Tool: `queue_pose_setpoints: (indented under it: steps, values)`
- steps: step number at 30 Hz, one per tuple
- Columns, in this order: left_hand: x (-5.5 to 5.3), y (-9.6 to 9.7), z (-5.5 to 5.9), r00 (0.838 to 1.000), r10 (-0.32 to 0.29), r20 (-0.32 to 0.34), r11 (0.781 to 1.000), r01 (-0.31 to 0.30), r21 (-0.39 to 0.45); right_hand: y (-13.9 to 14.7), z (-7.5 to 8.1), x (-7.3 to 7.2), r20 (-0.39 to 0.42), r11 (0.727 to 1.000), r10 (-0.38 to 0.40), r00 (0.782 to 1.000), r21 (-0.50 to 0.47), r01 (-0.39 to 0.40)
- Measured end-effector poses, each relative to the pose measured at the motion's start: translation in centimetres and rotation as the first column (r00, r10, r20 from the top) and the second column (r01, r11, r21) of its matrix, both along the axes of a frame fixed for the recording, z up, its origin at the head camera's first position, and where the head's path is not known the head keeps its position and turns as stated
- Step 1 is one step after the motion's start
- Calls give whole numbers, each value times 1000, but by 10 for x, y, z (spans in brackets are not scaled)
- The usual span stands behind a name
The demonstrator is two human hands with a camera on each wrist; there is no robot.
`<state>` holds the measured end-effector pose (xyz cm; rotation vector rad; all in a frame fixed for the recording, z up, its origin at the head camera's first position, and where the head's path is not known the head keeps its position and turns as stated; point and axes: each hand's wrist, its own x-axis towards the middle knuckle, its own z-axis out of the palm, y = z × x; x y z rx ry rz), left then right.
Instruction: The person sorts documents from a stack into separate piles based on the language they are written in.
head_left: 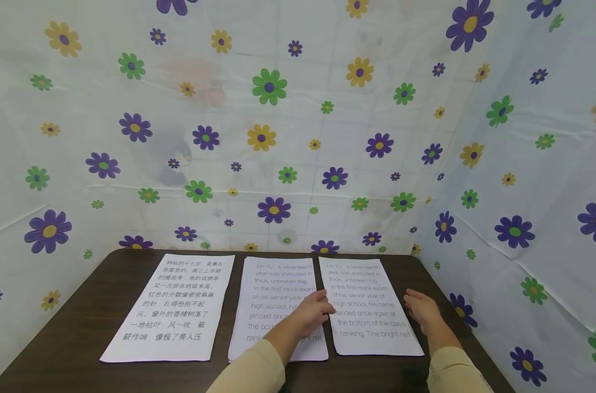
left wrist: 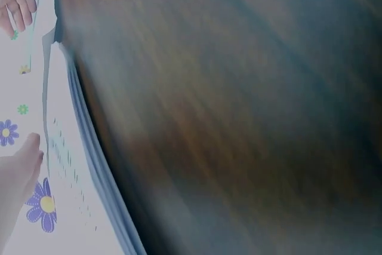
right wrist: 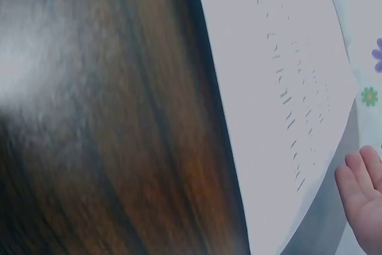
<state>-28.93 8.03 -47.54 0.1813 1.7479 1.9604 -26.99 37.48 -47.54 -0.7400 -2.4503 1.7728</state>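
Observation:
Three printed paper piles lie in a row on a dark wooden table. My left hand (head_left: 313, 313) is over the right edge of the middle English-text pile (head_left: 270, 305), its fingertips by the left edge of the right English-text pile (head_left: 361, 305). My right hand (head_left: 423, 312) stands just outside that pile's right edge, palm turned inward. Both hands have loosely extended fingers and hold nothing. Layered sheet edges show on a paper stack (left wrist: 98, 147) in the left wrist view. Printed paper (right wrist: 268, 117) fills the middle of the right wrist view, with my right hand (right wrist: 363, 198) beyond it.
A sheet with Chinese text (head_left: 172, 305) lies at the left of the table (head_left: 71, 327). A white flower-patterned cloth (head_left: 298, 125) hangs behind the table and along its sides. Some small dark thing (head_left: 414, 375) sits near the front by the right sleeve.

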Motion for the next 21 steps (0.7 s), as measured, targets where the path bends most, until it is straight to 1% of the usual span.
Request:
queue_pose_setpoints:
  steps: [6,10,16,21]
  values:
    - [-4,-18,-2,999,-13,-36,1000,13,13,-14,3,-8,3,999,33,999,-4,-33]
    - [-6,-35,-3,999,-17,-52,1000,17,12,-26,3,-12,2,998,56,998,-32,-56]
    - [-13,-62,1,998,-7,-70,1000,6,-13,-42,2,-19,-6,993,113,994,-35,-113]
    - [-21,-88,4,996,-2,-86,999,-2,-38,-54,2,-22,-21,989,135,991,-57,-136]
